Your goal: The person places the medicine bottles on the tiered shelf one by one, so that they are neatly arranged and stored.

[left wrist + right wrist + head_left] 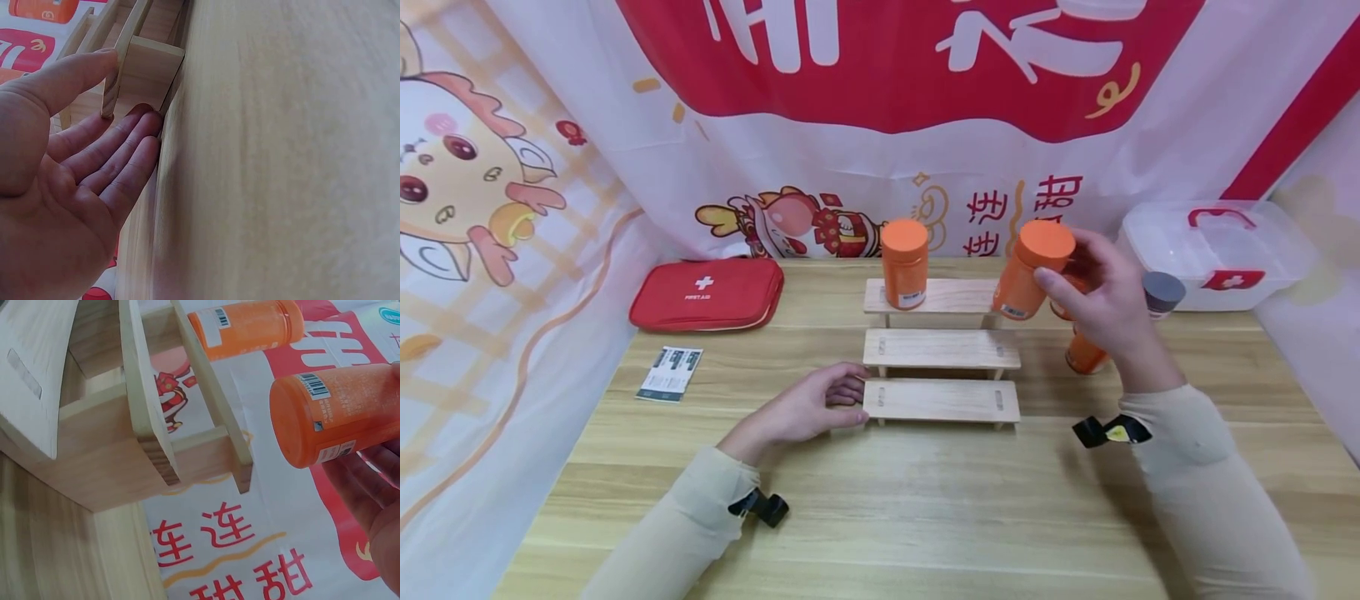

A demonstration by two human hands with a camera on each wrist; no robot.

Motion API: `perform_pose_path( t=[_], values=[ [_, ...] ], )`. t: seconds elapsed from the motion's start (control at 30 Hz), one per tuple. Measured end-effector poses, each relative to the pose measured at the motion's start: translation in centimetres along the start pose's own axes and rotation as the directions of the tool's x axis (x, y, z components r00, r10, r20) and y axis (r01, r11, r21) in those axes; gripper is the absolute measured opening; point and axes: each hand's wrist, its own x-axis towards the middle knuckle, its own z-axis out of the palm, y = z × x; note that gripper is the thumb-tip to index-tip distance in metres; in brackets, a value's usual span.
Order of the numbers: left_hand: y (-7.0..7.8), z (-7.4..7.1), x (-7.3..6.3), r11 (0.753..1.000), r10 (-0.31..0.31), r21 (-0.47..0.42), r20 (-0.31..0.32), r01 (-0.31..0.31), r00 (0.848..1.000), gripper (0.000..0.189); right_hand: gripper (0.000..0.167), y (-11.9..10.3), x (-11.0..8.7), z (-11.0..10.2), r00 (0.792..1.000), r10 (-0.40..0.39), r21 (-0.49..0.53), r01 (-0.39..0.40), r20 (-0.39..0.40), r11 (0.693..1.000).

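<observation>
Up high, our right hand [1108,292] has thumb and fingers clamped round a tilted orange bottle [1019,285]; lower, our left hand [805,406], fingers apart, touches the wooden stand [942,400].

Left fingers [128,181] touch the wooden step rack [149,65].

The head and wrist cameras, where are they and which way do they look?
Head: on the person's head, facing forward and down at the wooden steps; left hand, right hand and sleeves show.
Left wrist: on that wrist, facing the wooden steps' end; only left hand shows.
Right wrist: on that wrist, facing the held orange bottle; part of right hand shows.
Shared: head and right wrist both see that bottle.
</observation>
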Motion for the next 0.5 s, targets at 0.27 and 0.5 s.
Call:
perform_pose_path(
  t=[0.27, 0.5],
  values=[
    [0.2, 0.0, -0.1, 1.0, 0.001, 0.003, -0.001, -0.001, 1.0, 0.059, 0.053, -0.2, 1.0, 1.7, 0.999, 0.027, -0.079, -0.024, 0.04, 0.997],
    [0.1, -0.1, -0.1, 1.0, 0.0, 0.002, 0.002, 0.0, 1.0, 0.059, 0.055, -0.4, 1.7, 2.9, 0.994, 0.076, -0.078, -0.07, 0.078, 0.995]
  ],
)
